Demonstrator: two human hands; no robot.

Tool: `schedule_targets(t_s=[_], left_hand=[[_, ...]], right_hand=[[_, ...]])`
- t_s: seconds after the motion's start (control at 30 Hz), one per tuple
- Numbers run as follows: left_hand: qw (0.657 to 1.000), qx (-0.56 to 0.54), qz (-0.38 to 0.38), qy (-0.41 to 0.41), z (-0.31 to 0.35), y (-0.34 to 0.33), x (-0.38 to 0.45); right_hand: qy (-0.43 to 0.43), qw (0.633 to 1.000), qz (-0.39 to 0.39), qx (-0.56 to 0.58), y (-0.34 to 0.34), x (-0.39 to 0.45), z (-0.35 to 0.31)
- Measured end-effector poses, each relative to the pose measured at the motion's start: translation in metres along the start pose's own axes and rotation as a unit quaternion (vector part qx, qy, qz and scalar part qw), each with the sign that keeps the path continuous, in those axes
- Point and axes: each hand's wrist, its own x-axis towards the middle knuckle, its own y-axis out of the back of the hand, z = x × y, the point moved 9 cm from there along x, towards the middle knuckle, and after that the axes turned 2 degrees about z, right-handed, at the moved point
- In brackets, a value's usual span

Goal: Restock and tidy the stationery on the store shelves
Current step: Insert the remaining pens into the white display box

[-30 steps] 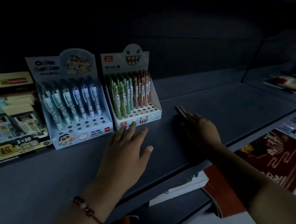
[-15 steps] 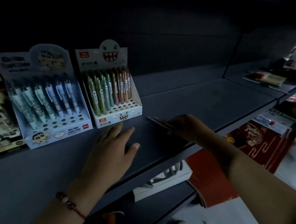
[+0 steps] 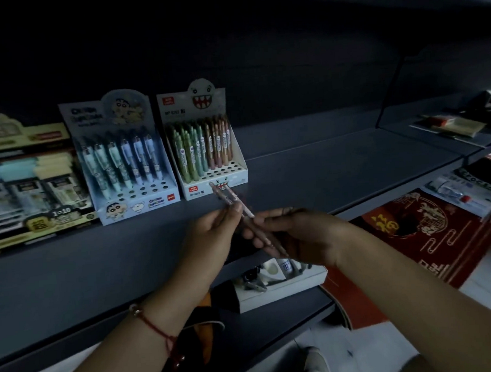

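Both hands met over the shelf's (image 3: 338, 174) front edge. Left hand (image 3: 213, 236) pinched the pens (image 3: 233, 201) near their tips; right hand (image 3: 299, 237) curled round the lower ends. Pen box (image 3: 239, 169) sat at 11 o'clock, just beyond the tips. Bare shelf ran toward 2 o'clock.

We see bare shelf (image 3: 339, 180) open from 1 to 3 o'clock of our hands (image 3: 259, 236). At 11 o'clock the monster box (image 3: 207, 148) blocks the way, the blue box (image 3: 122, 164) touching it at 10, more boxes (image 3: 22, 182) at 9.
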Motion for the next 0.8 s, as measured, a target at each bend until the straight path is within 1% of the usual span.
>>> schedule_targets(t_s=[0.07, 0.13, 0.2, 0.27, 0.3, 0.37, 0.43, 0.47, 0.5, 0.57, 0.63, 0.73, 0.8], left_hand=[[0.995, -0.091, 0.001, 0.031, 0.003, 0.003, -0.008], [0.986, -0.154, 0.005, 0.061, 0.005, 0.006, -0.017], [0.983, -0.169, -0.002, 0.071, 0.008, 0.009, -0.025], [0.983, -0.174, -0.001, 0.059, 0.012, 0.017, -0.030], [0.983, -0.175, 0.006, 0.051, 0.013, 0.023, -0.030], [0.987, -0.155, 0.023, 0.043, 0.013, 0.037, -0.031], [0.990, -0.135, 0.023, 0.035, 0.013, 0.044, -0.032], [0.991, -0.132, 0.018, 0.033, 0.013, 0.044, -0.033], [0.991, -0.130, 0.013, 0.031, 0.014, 0.044, -0.035], [0.991, -0.127, 0.007, 0.030, 0.014, 0.042, -0.037], [0.990, -0.134, 0.008, 0.032, 0.015, 0.043, -0.038], [0.991, -0.128, -0.008, 0.033, 0.014, 0.044, -0.033], [0.991, -0.125, -0.022, 0.034, 0.013, 0.043, -0.030]], right_hand=[[-0.026, 0.999, -0.024, 0.023, -0.020, -0.006, 0.006], [-0.048, 0.997, -0.046, 0.026, -0.038, -0.011, 0.013], [-0.054, 0.997, -0.059, 0.011, -0.049, -0.015, 0.017], [-0.050, 0.996, -0.053, -0.042, -0.048, -0.017, 0.020], [-0.041, 0.996, -0.031, -0.079, -0.044, -0.019, 0.018], [-0.007, 0.989, 0.052, -0.136, -0.029, -0.019, 0.011], [0.062, 0.978, 0.136, -0.143, -0.019, -0.022, -0.004], [0.100, 0.973, 0.149, -0.143, -0.021, -0.023, -0.012], [0.127, 0.970, 0.139, -0.154, -0.029, -0.023, -0.017], [0.166, 0.968, 0.088, -0.166, -0.050, -0.019, -0.020], [0.190, 0.970, 0.060, -0.137, -0.065, -0.019, -0.020], [0.205, 0.965, 0.077, -0.144, -0.064, -0.017, -0.026], [0.201, 0.965, 0.083, -0.144, -0.059, -0.011, -0.027]])
